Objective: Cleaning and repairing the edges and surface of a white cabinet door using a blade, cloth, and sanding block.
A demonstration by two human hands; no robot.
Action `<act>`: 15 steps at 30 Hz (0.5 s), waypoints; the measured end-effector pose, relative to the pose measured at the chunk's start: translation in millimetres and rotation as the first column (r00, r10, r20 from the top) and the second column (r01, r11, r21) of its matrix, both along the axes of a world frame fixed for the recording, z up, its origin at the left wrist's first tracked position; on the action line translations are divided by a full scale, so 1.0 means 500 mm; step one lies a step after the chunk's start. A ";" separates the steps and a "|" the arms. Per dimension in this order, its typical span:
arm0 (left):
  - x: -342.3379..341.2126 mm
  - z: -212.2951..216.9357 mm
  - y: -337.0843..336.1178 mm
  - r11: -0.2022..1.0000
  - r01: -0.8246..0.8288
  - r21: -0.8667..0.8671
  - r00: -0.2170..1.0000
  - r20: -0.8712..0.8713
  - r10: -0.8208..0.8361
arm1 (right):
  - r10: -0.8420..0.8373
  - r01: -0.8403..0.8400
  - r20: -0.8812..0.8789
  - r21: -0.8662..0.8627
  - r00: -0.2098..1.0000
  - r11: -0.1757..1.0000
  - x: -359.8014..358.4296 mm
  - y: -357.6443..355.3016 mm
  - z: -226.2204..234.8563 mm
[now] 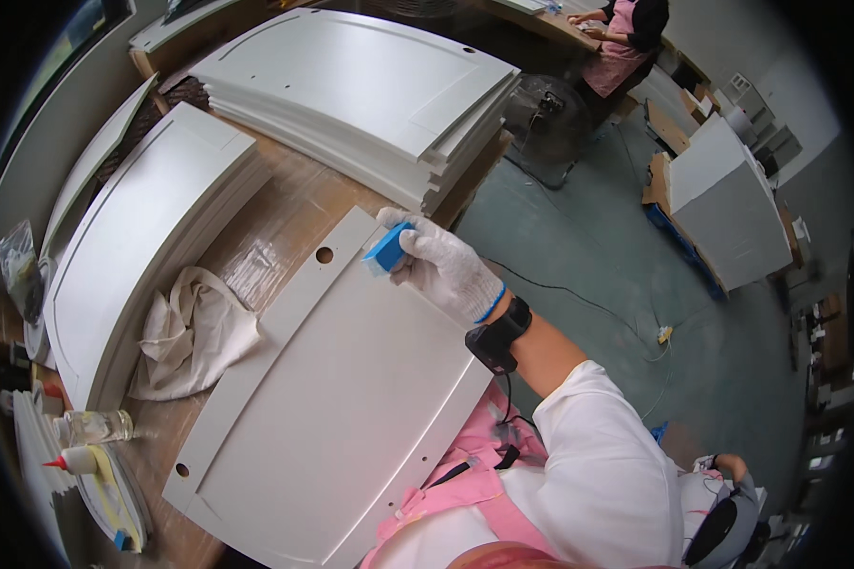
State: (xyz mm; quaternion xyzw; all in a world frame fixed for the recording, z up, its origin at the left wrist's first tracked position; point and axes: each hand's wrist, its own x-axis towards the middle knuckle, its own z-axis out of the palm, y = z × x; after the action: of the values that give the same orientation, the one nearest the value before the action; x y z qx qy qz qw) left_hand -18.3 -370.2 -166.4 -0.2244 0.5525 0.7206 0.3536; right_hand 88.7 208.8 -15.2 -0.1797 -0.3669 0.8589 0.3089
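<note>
One cloth [197, 337] lay beside the white panel [327, 408] on the bench [277, 232]. At the panel's far end, a blue block [386, 248] was pinched by the gloved right hand [449, 272]; left hand not seen. Surface rubbing seemed in hand; flat contact was likely needed next.

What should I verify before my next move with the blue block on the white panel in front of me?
1. Right hand gloved: ok.
2. Blue block held in the right grip: ok.
3. Block pressed flat on the white panel: cannot tell.
4. Left hand steadying the panel: cannot tell, out of view.
5. Cloth off the panel's face: ok, beside it.
6. Red-tipped bottle away from the panel: ok.
</note>
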 end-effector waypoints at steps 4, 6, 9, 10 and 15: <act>0.027 -0.034 -0.102 0.997 -0.052 0.065 0.998 -0.020 0.053 | -0.121 0.098 0.143 0.159 0.982 0.982 0.011 0.015 0.007; 0.030 -0.001 -0.066 0.981 -0.120 0.155 0.993 -0.004 0.122 | -0.077 0.047 0.180 0.169 0.981 0.985 -0.014 0.013 -0.001; 0.040 0.018 -0.072 0.993 -0.086 0.079 0.992 -0.090 0.093 | -0.181 0.049 0.339 0.364 0.923 0.930 -0.056 0.004 -0.003; 0.040 0.023 -0.069 0.980 -0.122 0.157 0.992 -0.016 0.126 | -0.224 -0.001 0.409 0.482 0.884 0.876 -0.068 0.004 -0.006; 0.052 0.014 -0.088 0.986 -0.121 0.114 0.991 -0.048 0.127 | -0.446 -0.184 0.387 0.882 0.807 0.433 -0.108 0.015 -0.008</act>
State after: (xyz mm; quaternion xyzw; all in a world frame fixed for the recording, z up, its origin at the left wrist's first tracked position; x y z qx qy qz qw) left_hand 7.8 -414.3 -159.2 -0.2183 0.5061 0.7768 0.3047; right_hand 34.7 216.6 -19.3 -0.2673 -0.8199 0.4077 0.3002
